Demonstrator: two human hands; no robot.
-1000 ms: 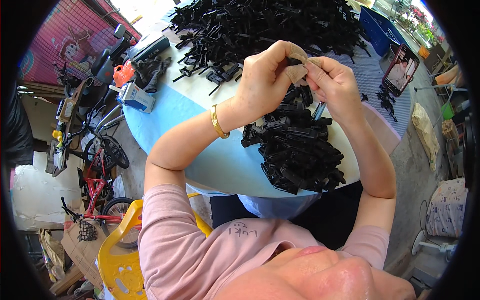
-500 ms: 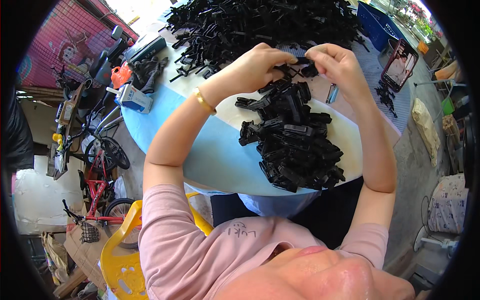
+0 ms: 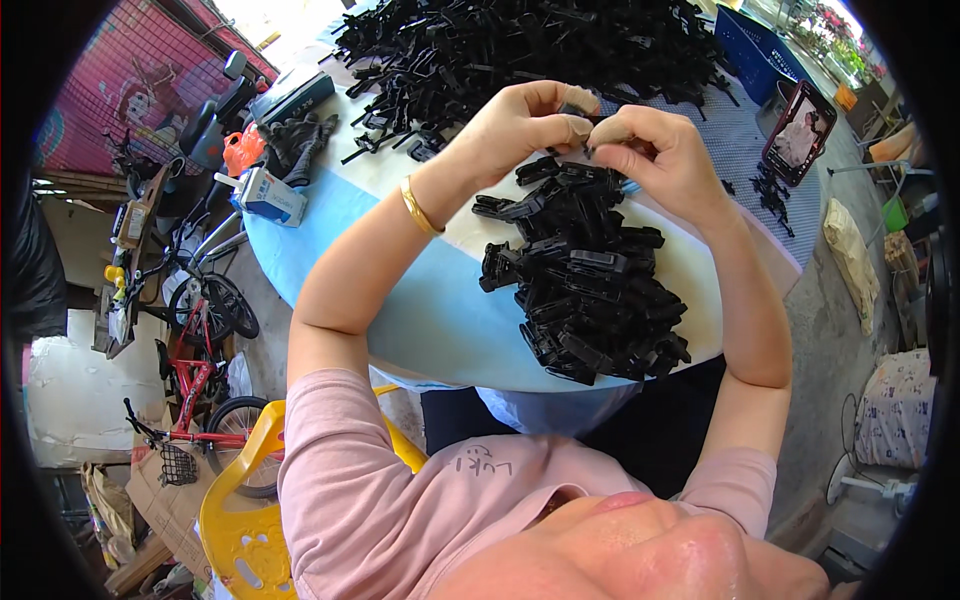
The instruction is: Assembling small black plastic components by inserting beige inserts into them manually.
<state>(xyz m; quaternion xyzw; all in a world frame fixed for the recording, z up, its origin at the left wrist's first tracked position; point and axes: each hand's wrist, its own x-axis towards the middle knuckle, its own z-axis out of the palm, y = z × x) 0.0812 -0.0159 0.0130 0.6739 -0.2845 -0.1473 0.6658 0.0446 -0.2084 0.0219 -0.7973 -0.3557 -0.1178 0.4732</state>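
Note:
My left hand (image 3: 522,128), with a gold bangle on its wrist, pinches a small black plastic part (image 3: 577,108) between thumb and fingers. Touching or nearly touching it, my right hand (image 3: 665,155) has its thumb and fingers pressed together; what they grip is mostly hidden. Pale coverings wrap several fingertips. Just below the hands lies a near pile of black plastic parts (image 3: 598,262), reaching to the table's front edge. Beyond my hands spreads a much larger heap of similar black parts (image 3: 520,45).
The round table (image 3: 420,300) has a pale blue and cream top. At its right stand a phone (image 3: 800,130) on a holder, a few loose black parts (image 3: 772,195) and a blue basket (image 3: 755,50). A blue-white carton (image 3: 270,197) and dark gloves (image 3: 298,145) lie left.
Both hands have come slightly nearer to me and closer together, over the top of the near pile. The black part has turned between the fingers.

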